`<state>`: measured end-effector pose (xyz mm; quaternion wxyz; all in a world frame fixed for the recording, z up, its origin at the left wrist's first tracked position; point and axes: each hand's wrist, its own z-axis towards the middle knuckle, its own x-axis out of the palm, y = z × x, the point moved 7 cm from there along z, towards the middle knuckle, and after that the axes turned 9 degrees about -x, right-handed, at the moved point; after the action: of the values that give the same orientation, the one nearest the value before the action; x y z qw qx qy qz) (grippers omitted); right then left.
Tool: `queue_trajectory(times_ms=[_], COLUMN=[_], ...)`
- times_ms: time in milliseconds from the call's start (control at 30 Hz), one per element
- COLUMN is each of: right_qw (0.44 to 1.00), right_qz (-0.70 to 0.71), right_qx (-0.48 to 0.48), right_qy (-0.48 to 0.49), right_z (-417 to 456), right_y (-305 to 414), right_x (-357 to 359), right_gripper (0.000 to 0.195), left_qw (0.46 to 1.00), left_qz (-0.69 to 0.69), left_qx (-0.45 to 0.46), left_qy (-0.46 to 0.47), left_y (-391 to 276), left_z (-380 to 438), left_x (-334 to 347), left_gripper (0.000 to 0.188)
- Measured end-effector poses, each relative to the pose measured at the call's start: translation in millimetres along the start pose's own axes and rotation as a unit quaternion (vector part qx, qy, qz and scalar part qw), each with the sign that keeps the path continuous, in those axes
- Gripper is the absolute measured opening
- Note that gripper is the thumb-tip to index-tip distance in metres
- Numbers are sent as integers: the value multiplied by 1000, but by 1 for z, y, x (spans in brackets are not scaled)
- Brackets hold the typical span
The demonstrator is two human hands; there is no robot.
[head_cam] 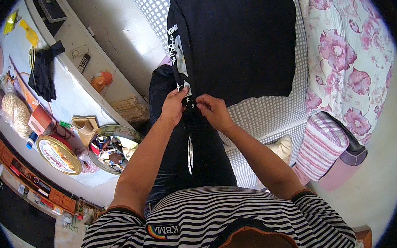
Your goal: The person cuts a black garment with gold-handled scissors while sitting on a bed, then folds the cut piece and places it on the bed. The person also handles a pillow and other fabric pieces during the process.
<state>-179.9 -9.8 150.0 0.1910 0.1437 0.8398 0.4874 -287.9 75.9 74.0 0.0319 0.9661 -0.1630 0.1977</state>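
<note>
A large piece of black cloth (pixel 241 40), probably a garment, lies over my lap and a seat with a grey-and-white checked cover (pixel 264 115). White printing and figures run along its folded left part. My left hand (pixel 175 106) pinches the printed fold between thumb and fingers. Just right of it, my right hand (pixel 215 110) rests at the lower edge of the black cloth, fingers curled; whether cloth is between its fingertips cannot be made out. A narrow black part with a white strip hangs down between my forearms.
At left stands a table (pixel 101 173) with a round tray of small items (pixel 111 150), a round tin (pixel 59 155), a bag of pale pieces (pixel 15 110) and a black plastic bag (pixel 42 73). A remote control (pixel 84 63) lies on its lower shelf. Flowered fabric (pixel 339 50) covers the right side.
</note>
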Motion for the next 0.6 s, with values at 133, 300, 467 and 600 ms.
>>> queue_trajectory(times_ms=[133, 300, 467, 600], right_qw=[997, 986, 981, 977], right_qz=[16, 101, 148, 174], right_qx=[28, 81, 86, 127], right_qy=[-68, -105, -89, -5], right_z=[3, 0, 3, 6], right_y=[-2, -4, -8, 0], right_x=[-5, -12, 9, 26], right_gripper=[13, 10, 11, 13], left_qw=[997, 992, 994, 996], left_qz=[74, 112, 100, -35], left_qx=[-17, 54, -48, -76], left_qy=[-34, 11, -13, 31], left_y=[-3, -15, -3, 8], left_z=[-5, -2, -22, -26], left_x=[-10, -11, 0, 9], left_gripper=[17, 19, 20, 19])
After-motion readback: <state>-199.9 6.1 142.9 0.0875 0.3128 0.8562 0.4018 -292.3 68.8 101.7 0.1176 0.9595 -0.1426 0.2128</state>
